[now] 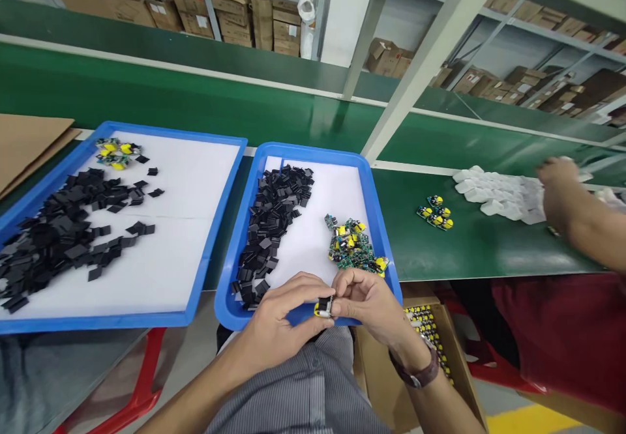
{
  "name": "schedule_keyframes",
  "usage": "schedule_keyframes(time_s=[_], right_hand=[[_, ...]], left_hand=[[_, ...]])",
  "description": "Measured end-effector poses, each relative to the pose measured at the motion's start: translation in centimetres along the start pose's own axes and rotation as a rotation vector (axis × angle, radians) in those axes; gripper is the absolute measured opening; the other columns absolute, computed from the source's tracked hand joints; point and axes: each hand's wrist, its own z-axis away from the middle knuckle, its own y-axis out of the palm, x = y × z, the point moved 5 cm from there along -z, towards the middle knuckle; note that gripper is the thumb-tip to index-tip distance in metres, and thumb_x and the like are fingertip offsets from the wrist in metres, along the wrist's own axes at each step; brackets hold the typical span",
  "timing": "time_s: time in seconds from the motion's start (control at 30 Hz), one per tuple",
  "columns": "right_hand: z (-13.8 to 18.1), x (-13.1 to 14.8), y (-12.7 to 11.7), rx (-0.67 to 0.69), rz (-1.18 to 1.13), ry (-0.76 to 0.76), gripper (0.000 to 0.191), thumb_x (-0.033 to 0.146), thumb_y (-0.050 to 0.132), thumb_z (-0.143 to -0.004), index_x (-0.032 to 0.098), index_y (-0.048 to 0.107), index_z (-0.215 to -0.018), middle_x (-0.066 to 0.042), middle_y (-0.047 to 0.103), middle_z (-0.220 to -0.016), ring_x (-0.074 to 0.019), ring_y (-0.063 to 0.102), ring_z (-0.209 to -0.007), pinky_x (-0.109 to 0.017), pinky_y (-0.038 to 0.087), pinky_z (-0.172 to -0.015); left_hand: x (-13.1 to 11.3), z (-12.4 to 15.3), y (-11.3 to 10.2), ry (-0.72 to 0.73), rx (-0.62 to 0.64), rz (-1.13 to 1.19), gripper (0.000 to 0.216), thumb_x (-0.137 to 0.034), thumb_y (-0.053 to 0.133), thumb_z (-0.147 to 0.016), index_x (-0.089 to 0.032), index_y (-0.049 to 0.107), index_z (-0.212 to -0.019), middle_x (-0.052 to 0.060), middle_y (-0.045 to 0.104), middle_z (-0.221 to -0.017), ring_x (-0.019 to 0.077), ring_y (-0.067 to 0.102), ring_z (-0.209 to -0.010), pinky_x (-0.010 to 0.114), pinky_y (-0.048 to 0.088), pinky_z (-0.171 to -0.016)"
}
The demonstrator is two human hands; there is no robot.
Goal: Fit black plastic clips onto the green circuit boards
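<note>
My left hand (283,320) and my right hand (369,303) meet over the near rim of a blue tray (376,212). Both pinch one small circuit board with a yellow part (323,306). In that tray lie a pile of black square pieces (271,222) and a heap of green circuit boards with yellow parts (355,245). A watch sits on my right wrist.
A second blue tray (215,225) to the left holds several black squares (63,225) and a few boards (115,152). On the green belt lie some boards (435,212) and white housings (499,193), where another person's hand (557,180) reaches. A cardboard box of boards (430,330) stands below right.
</note>
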Motion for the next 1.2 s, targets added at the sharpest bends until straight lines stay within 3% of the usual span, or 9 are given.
schedule_keyframes(time_s=[0.1,0.2,0.3,0.43,0.57,0.7,0.87,1.03,1.2], right_hand=[[0.1,1.3,0.9,0.027,0.09,-0.121,0.029,0.032,0.093,-0.076,0.022,0.074,-0.096,-0.001,0.07,-0.091,-0.0136,0.067,-0.079,-0.026,0.059,-0.074],[0.3,2.7,0.3,-0.095,0.337,-0.325,0.039,0.034,0.09,-0.08,0.025,0.07,-0.113,-0.004,0.07,-0.106,-0.0186,0.07,-0.094,-0.031,0.06,-0.086],[0.6,4.3,-3.8,-0.44,0.82,-0.478,0.022,0.038,0.064,-0.1,0.023,0.068,-0.115,-0.007,0.073,-0.105,-0.0194,0.072,-0.091,-0.032,0.061,-0.082],[0.7,6.6,-12.5,-0.787,1.216,-0.488,0.038,0.036,0.037,-0.108,0.017,0.068,-0.119,-0.014,0.074,-0.101,-0.0256,0.07,-0.092,-0.045,0.058,-0.088],[-1.1,8.2,-18.8,-0.827,1.458,-0.459,0.043,0.047,0.05,-0.102,0.015,0.071,-0.121,-0.021,0.072,-0.118,-0.0374,0.063,-0.113,-0.062,0.046,-0.102],[-4.0,10.0,-22.6,-0.846,1.63,-0.447,0.059,0.056,0.062,-0.096,0.019,0.061,-0.142,-0.022,0.048,-0.159,-0.0434,0.037,-0.148,-0.068,0.031,-0.116],[-6.1,12.8,-26.2,-0.84,1.669,-0.447,0.055,0.058,0.059,-0.097,0.017,0.069,-0.131,-0.023,0.058,-0.149,-0.0417,0.05,-0.139,-0.065,0.04,-0.111],[-7.0,13.8,-24.0,-0.794,1.597,-0.6,0.056,0.058,0.055,-0.098,0.01,0.073,-0.118,-0.031,0.06,-0.14,-0.0479,0.051,-0.135,-0.076,0.034,-0.111],[-10.3,12.1,-13.0,-0.342,1.522,-0.713,0.036,0.043,0.056,-0.105,0.019,0.072,-0.125,-0.018,0.07,-0.131,-0.0313,0.064,-0.126,-0.053,0.051,-0.111]], left_hand=[[-0.4,-0.7,0.3,0.069,-0.101,-0.175,0.042,-0.006,0.071,-0.093,-0.023,0.067,-0.131,0.007,0.071,-0.113,0.0201,0.069,-0.105,0.034,0.06,-0.091],[-1.2,-1.9,1.4,0.174,-0.157,-0.381,0.045,-0.004,0.063,-0.097,-0.025,0.063,-0.136,0.007,0.067,-0.119,0.0211,0.067,-0.113,0.035,0.058,-0.099],[-1.0,-2.8,2.0,0.188,-0.127,-0.515,0.053,-0.015,0.064,-0.099,-0.025,0.052,-0.15,0.01,0.06,-0.136,0.0243,0.065,-0.124,0.039,0.055,-0.11],[1.4,-3.2,0.5,0.161,-0.112,-0.69,0.048,-0.029,0.063,-0.101,-0.027,0.054,-0.147,0.011,0.056,-0.146,0.0304,0.06,-0.132,0.046,0.052,-0.114],[4.8,-3.0,0.2,0.158,-0.059,-0.878,0.048,-0.036,0.056,-0.102,-0.024,0.052,-0.148,0.014,0.059,-0.143,0.0356,0.062,-0.128,0.052,0.057,-0.105],[6.1,-3.0,1.4,0.149,-0.006,-0.952,0.059,-0.032,0.054,-0.101,-0.025,0.04,-0.158,0.016,0.058,-0.149,0.0359,0.064,-0.129,0.051,0.06,-0.102],[5.5,-2.9,2.5,0.12,0.083,-0.987,0.068,-0.022,0.061,-0.096,-0.029,0.039,-0.16,0.014,0.057,-0.155,0.0356,0.067,-0.126,0.048,0.062,-0.098],[5.0,-2.5,3.4,0.09,0.121,-1.008,0.045,-0.009,0.058,-0.092,-0.022,0.064,-0.136,0.017,0.067,-0.137,0.0361,0.071,-0.116,0.051,0.064,-0.094],[4.5,-2.7,3.4,-0.061,0.126,-1.05,0.055,0.008,0.045,-0.084,-0.019,0.064,-0.128,0.015,0.07,-0.122,0.0299,0.073,-0.097,0.045,0.065,-0.081]])
